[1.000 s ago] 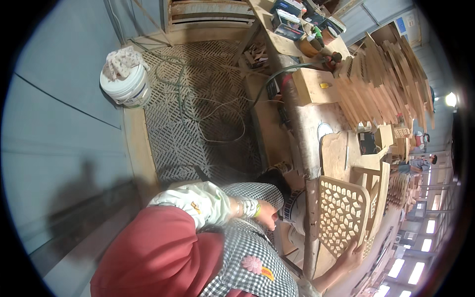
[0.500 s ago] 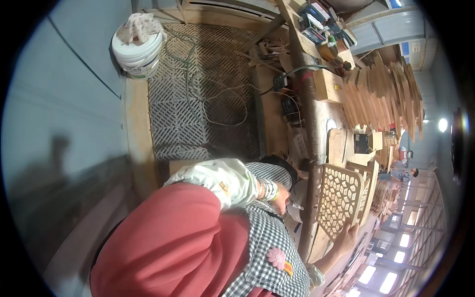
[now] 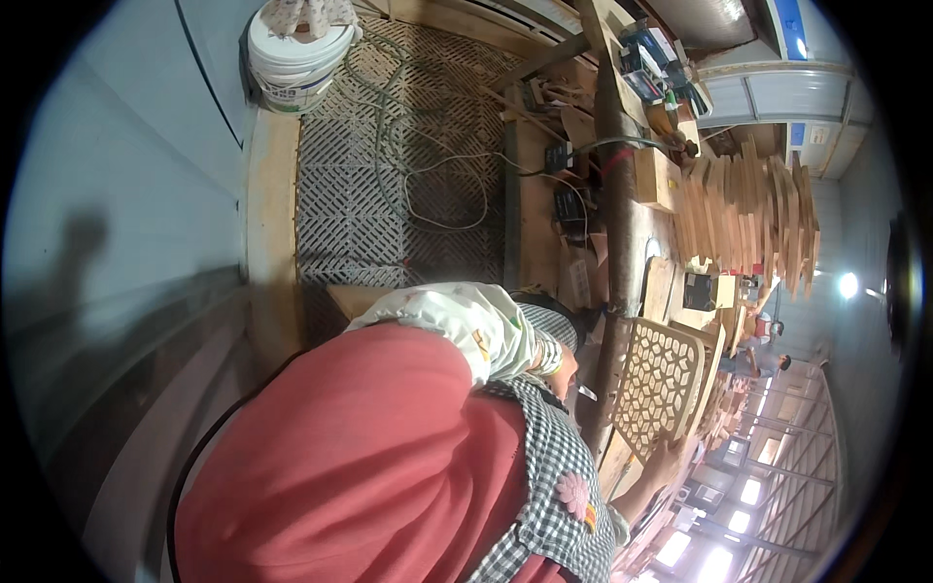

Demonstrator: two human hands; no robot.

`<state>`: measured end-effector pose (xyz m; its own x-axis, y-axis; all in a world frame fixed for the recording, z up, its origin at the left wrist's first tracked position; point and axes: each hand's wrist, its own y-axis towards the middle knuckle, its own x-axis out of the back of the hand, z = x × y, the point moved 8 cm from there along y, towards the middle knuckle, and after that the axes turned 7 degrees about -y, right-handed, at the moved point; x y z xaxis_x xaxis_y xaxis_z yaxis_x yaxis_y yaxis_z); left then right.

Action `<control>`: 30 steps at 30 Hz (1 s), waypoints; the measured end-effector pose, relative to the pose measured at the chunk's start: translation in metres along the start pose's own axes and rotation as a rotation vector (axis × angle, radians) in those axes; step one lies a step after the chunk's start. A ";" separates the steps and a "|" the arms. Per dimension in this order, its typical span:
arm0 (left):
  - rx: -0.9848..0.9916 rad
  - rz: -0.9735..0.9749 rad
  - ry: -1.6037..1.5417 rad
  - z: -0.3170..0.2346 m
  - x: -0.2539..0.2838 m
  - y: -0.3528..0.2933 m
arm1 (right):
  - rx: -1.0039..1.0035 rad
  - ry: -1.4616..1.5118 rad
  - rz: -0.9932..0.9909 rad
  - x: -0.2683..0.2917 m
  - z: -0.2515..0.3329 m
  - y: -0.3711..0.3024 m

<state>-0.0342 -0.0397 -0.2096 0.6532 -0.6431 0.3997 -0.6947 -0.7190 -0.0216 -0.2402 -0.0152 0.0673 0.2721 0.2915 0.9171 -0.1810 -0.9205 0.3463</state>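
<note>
R hand was at the lower edge of the wooden panel w/ the cut-out pattern, fingers closed on that edge. Panel sat on the bench, nr its front. L hand was nr panel's near side, apart from it, fingers curled; a small pale thing was right by them, but can't tell if held. Dark box was up the bench from panel, w/ wood block & stack of boards further on. White bucket was well apart from panel.
</note>
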 end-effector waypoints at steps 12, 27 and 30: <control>-0.008 -0.011 0.064 -0.008 0.004 -0.004 | 0.087 0.174 0.002 -0.018 -0.004 -0.001; -0.032 -0.022 0.066 -0.014 0.007 -0.022 | 0.067 0.102 0.027 -0.038 0.003 -0.016; 0.005 -0.023 0.076 -0.014 0.013 -0.026 | 0.048 0.104 0.078 -0.038 0.012 -0.013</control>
<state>-0.0122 -0.0259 -0.1907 0.6436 -0.6049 0.4689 -0.6783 -0.7346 -0.0167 -0.2372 -0.0176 0.0261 0.1588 0.2419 0.9572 -0.1513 -0.9521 0.2657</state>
